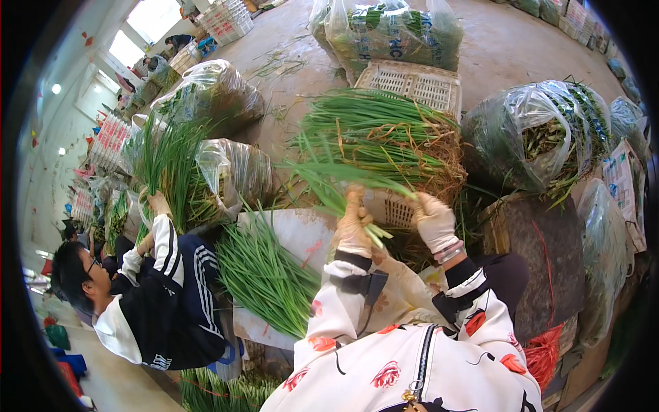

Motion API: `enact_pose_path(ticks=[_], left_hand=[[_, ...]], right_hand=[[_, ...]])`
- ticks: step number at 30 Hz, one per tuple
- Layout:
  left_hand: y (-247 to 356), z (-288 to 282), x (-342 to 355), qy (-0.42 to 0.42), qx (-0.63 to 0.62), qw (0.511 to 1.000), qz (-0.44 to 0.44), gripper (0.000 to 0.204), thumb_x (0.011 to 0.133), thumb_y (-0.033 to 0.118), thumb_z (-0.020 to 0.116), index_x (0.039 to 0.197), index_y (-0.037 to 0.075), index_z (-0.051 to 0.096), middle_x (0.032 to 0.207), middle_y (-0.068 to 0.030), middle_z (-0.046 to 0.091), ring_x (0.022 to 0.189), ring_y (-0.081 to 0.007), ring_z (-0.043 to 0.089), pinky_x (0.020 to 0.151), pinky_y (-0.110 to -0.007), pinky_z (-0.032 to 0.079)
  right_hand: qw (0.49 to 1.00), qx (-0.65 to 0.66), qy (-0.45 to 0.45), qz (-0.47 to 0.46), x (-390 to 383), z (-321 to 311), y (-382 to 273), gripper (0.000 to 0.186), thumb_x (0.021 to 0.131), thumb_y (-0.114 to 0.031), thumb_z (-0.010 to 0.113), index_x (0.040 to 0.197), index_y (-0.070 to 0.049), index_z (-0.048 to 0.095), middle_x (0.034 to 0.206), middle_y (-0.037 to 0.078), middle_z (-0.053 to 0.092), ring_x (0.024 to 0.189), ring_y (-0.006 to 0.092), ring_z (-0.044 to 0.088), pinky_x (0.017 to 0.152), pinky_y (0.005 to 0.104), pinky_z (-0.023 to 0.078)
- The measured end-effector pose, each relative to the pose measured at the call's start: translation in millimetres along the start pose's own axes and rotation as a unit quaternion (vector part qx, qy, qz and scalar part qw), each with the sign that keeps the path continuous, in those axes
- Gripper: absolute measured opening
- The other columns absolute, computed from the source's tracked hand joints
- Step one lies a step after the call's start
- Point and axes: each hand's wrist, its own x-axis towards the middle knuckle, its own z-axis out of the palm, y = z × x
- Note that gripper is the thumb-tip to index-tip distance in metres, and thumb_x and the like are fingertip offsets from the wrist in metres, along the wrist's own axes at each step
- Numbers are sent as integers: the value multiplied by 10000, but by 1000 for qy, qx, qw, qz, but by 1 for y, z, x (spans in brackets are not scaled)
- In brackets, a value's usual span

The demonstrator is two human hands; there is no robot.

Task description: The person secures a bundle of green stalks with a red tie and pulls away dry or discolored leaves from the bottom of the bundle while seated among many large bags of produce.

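My left hand [353, 226], in a pale glove, is closed round a few green onions [332, 199]. Their white stalk ends stick out by the palm toward the lower right. My right hand [436, 224], also gloved, is up and to the right of it, its fingers closed on a long green leaf [374, 176] that stretches left, slightly blurred. Just beyond both hands lies a large heap of green onions [391, 134], with brown roots on its right side. A second pile of green onions [264, 271], looking cleaner, rests on a pale board [302, 237] left of my left arm.
A plastic crate [419, 84] stands behind the heap. Stuffed clear bags [539, 134] sit at the right, with another bag [230, 168] at the left. Close on my left a co-worker [158, 295] handles a tall green bunch [171, 165]. A dark board [542, 268] is at my right.
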Motion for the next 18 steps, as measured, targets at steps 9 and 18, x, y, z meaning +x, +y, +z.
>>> enact_pose_path(ticks=[9, 18], left_hand=[[-20, 9, -16, -49, 149, 980, -123, 263, 846, 119, 669, 1098, 49, 638, 938, -49, 667, 584, -35, 451, 452, -159, 323], [-4, 10, -42, -85, 264, 954, -116, 215, 842, 126, 644, 1045, 57, 646, 819, -22, 657, 525, -24, 408, 456, -151, 303]], right_hand=[[986, -67, 14, -153, -30, -15, -39, 304, 716, -88, 662, 1019, -110, 674, 634, 104, 598, 563, 294, 587, 539, 373, 477], [992, -56, -6, -116, 9, -58, -41, 102, 765, -142, 661, 865, -119, 662, 770, 108, 651, 698, 307, 629, 629, 397, 495]])
